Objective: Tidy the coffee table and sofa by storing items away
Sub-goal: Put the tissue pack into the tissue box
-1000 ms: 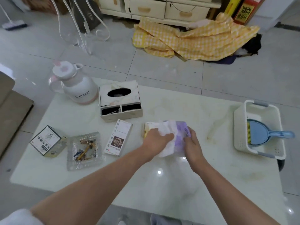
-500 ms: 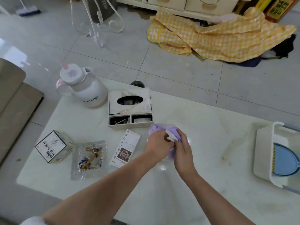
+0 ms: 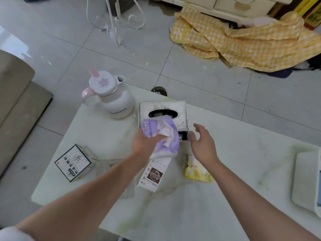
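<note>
My left hand (image 3: pixel 145 142) grips a purple and white tissue pack (image 3: pixel 163 134) and holds it over the front of the white tissue box (image 3: pixel 180 108) on the coffee table (image 3: pixel 243 162). Just right of the box hovers my right hand (image 3: pixel 203 145), fingers spread and holding nothing. Under that hand lies a yellow packet (image 3: pixel 196 173). A white slim box with a brown label (image 3: pixel 154 173) lies below the pack.
A white and pink jug (image 3: pixel 111 96) stands at the table's far left. A black and white carton (image 3: pixel 74 162) and a glass tray (image 3: pixel 107 166) sit at the left edge. A white basket (image 3: pixel 305 181) is at the right. Yellow checked cloth (image 3: pixel 243 40) lies on the floor. A sofa (image 3: pixel 15 101) is on the left.
My right hand let go of the tissue pack and opened. My left hand carried the pack up to the tissue box. The yellow packet now shows on the table.
</note>
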